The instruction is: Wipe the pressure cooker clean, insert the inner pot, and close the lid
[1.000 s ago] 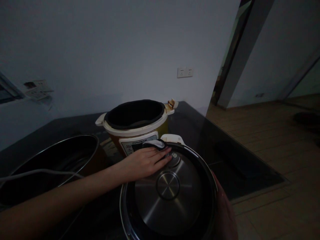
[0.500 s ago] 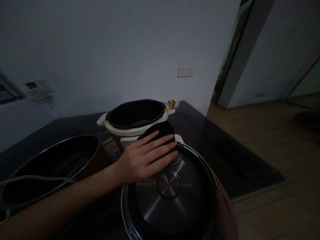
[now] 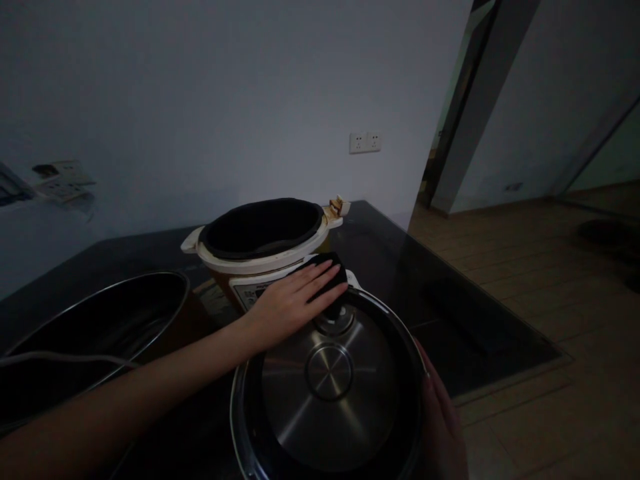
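A round pressure cooker lid (image 3: 373, 373), with a shiny metal inner face, is tilted toward me in the foreground. My right hand (image 3: 443, 413) grips its right rim, fingertips showing over the edge and the rest dim. My left hand (image 3: 295, 300) presses a black cloth (image 3: 333, 267) against the lid's upper edge, fingers bent over the cloth. Just behind stands the electric pressure cooker body (image 3: 263, 267), its top uncovered and its inside dark. Brown stains mark the hinge part (image 3: 337, 208) on its right.
A large dark pot (image 3: 186, 293) stands at left, a pale cable (image 3: 65, 357) crossing its mouth. A dark flat object (image 3: 467, 320) lies on the black tabletop (image 3: 390, 257) at right. Behind are a white wall and a socket (image 3: 365, 142); the tiled floor lies to the right.
My left hand and the cloth have shifted slightly along the lid's upper edge, uncovering a round metal fitting. My right hand keeps its grip. The whole view has moved a little.
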A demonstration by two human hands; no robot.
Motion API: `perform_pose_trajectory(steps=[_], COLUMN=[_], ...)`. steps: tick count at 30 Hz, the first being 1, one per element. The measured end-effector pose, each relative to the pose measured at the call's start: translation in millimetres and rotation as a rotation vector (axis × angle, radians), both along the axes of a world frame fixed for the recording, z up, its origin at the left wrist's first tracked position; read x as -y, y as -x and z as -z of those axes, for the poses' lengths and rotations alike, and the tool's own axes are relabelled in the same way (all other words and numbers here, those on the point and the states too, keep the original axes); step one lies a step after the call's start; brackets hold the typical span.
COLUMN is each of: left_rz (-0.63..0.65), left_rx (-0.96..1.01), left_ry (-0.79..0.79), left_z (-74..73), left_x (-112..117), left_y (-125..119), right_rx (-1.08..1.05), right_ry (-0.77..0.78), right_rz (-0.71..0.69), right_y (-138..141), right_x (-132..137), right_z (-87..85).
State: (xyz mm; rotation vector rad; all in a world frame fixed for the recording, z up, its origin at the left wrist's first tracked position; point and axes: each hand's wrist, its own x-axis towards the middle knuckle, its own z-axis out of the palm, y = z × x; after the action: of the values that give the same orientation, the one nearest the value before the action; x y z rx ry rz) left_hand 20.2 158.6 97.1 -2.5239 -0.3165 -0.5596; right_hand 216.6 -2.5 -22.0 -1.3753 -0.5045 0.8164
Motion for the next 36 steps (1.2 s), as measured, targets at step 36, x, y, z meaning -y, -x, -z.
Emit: perform_pose_trajectory(steps=[36], left_rz=[-0.18], left_rx=[-0.074], left_ry=[-0.088], left_z=[14.0], left_x=[15], left_y=[-31], right_rx=[-0.031], right_ry=[-0.086], right_rz=[-0.007], right_y=[2], right_x=[1], right_z=[-3.2])
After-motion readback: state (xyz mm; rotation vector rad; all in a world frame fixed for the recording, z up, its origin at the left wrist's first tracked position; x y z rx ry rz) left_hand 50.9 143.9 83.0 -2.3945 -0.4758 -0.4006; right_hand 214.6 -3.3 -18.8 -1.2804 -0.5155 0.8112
